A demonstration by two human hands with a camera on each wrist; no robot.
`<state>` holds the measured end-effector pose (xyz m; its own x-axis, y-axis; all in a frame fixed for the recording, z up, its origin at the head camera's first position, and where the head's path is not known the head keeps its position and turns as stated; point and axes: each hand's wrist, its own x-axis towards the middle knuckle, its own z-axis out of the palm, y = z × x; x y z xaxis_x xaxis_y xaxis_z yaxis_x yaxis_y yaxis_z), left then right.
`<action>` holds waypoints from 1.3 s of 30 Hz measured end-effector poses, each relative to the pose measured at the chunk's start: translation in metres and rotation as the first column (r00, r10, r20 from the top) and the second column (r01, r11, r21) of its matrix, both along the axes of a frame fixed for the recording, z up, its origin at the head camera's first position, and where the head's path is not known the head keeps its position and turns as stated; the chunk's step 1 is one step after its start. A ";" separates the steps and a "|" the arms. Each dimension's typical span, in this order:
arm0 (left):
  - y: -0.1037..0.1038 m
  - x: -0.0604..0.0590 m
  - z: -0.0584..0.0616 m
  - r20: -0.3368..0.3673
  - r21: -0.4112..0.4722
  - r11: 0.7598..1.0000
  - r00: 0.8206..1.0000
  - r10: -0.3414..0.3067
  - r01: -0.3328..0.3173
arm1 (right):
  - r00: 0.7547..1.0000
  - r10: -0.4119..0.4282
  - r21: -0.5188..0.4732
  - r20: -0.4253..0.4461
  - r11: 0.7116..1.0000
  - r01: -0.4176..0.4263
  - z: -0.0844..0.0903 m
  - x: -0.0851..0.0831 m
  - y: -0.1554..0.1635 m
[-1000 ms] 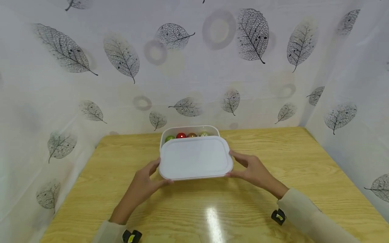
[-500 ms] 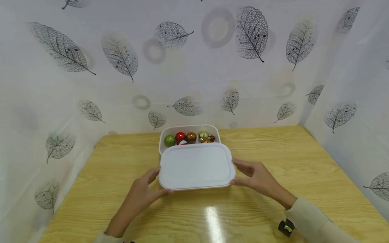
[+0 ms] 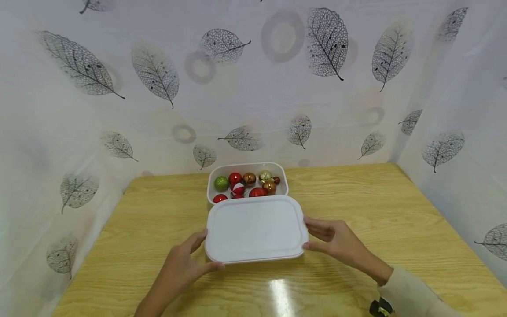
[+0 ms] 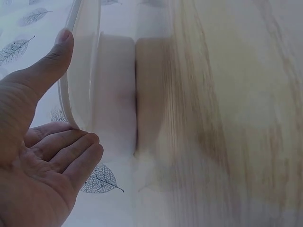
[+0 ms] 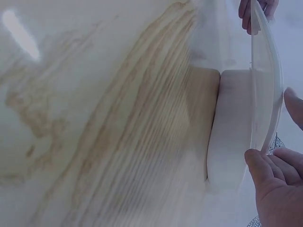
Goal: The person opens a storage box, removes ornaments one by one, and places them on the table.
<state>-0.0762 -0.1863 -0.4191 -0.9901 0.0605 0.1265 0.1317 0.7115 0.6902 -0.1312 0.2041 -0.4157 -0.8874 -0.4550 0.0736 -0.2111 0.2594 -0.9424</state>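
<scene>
Head view: white lid (image 3: 255, 229), held level above the table (image 3: 356, 193) just near of the open white box (image 3: 247, 168) of baubles (image 3: 245, 185); left hand (image 3: 180, 268) at its left edge, right hand (image 3: 340, 242) at its right edge, fingers curled about the rim. Left wrist view: thumb on top of the lid (image 4: 83, 61), fingers (image 4: 66, 151) beneath. Right wrist view: fingers (image 5: 265, 170) grip the lid (image 5: 265, 80) edge. No legible writing.
</scene>
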 end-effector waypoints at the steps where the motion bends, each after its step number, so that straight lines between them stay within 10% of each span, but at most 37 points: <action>1: 0.000 0.001 0.000 -0.004 -0.004 1.000 1.000 0.000 0.000 | 1.000 0.004 -0.002 -0.001 1.000 -0.004 0.000 0.001 0.000; 39: 0.001 0.010 -0.017 0.155 -0.136 0.989 0.987 -0.037 0.059 | 0.998 0.068 0.027 0.008 0.997 -0.068 -0.024 0.009 -0.003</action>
